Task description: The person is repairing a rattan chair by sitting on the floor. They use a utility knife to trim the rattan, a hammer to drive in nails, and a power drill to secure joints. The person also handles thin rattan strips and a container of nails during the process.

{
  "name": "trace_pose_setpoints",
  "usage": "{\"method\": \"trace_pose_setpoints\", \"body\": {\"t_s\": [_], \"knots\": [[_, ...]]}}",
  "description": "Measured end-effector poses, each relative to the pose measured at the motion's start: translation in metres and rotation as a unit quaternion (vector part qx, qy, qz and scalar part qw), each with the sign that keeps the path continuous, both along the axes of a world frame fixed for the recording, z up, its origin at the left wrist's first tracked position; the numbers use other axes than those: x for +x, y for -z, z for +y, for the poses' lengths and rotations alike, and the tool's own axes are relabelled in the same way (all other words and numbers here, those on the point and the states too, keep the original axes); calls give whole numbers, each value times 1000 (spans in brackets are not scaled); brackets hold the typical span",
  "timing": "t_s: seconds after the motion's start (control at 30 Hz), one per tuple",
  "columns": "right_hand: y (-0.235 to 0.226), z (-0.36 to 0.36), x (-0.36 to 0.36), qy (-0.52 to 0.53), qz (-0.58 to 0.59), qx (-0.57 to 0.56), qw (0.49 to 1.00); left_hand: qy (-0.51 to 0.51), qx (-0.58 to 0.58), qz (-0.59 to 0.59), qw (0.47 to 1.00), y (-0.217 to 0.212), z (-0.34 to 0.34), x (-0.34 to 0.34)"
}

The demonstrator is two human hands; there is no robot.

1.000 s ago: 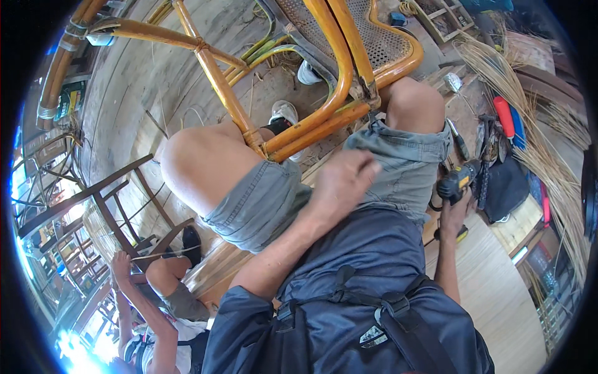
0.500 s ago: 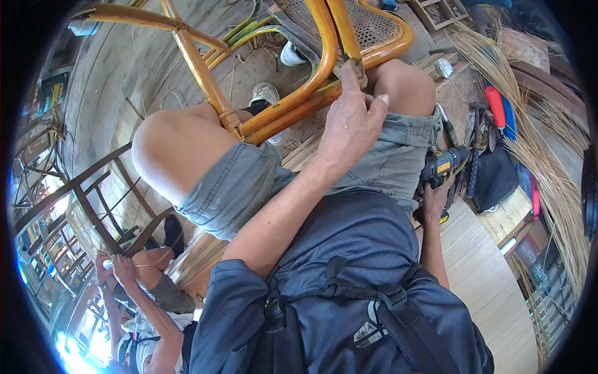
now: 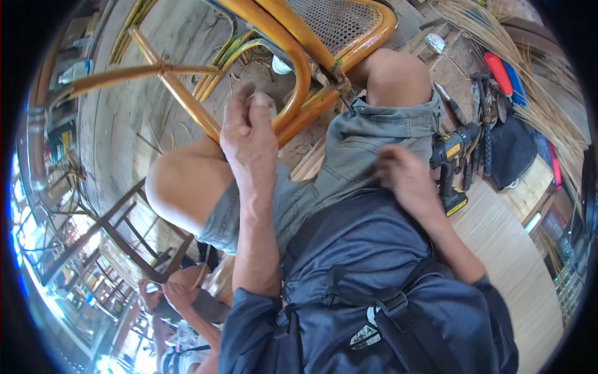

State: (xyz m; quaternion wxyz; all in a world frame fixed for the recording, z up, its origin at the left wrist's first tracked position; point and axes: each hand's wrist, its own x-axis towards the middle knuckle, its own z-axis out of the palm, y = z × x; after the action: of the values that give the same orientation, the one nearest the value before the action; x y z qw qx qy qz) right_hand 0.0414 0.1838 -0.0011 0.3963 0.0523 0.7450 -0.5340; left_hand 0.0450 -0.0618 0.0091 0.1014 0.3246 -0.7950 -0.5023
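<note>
Workshop floor [image 3: 124, 124]; left hand [image 3: 249, 140] on (orange) rattan frame [image 3: 293, 68]

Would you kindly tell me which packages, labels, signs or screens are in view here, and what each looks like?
Label: a small yellow panel on the black cordless drill, which lies on the floor by the right hand.
Patch: a small pale emblem on the dark harness strap at the chest.
No packages, signs or screens can be made out.

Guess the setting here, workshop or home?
Most likely a rattan furniture workshop. A bent cane chair frame with a woven seat rests across the person's knees, bundles of loose cane strips lie on the floor, and a cordless drill sits among hand tools on the right.
</note>
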Motion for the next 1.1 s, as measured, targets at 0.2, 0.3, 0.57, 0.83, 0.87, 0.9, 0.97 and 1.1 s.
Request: {"method": "trace_pose_setpoints", "body": {"t_s": [0.2, 0.3, 0.57, 0.83, 0.87, 0.9, 0.97, 1.1], "knots": [[112, -115, -30, -80, -292, 53, 952, 39, -37, -152, 987, 35, -12, -5], [190, -149, -18, -1, -287, 78, 955, 65, -83, -194, 975, 37, -2, -19], [318, -140, -18, 211, -303, 173, 913, 22, -136, -184, 973, 53, 12, -22], [363, -154, -47, 268, -315, 193, 890, 7, -149, -154, 977, 59, 8, -3], [361, -151, -44, 272, -320, 192, 887, -5, -120, -157, 980, 59, 8, 0], [359, -148, -39, 275, -326, 192, 884, 1, -100, -168, 981, 57, 3, 4], [358, -145, -30, 279, -333, 193, 880, 10, -57, -185, 981, 58, -7, 17], [353, -141, -16, 281, -342, 196, 875, -1, -45, -254, 966, 50, -7, 27]]}}
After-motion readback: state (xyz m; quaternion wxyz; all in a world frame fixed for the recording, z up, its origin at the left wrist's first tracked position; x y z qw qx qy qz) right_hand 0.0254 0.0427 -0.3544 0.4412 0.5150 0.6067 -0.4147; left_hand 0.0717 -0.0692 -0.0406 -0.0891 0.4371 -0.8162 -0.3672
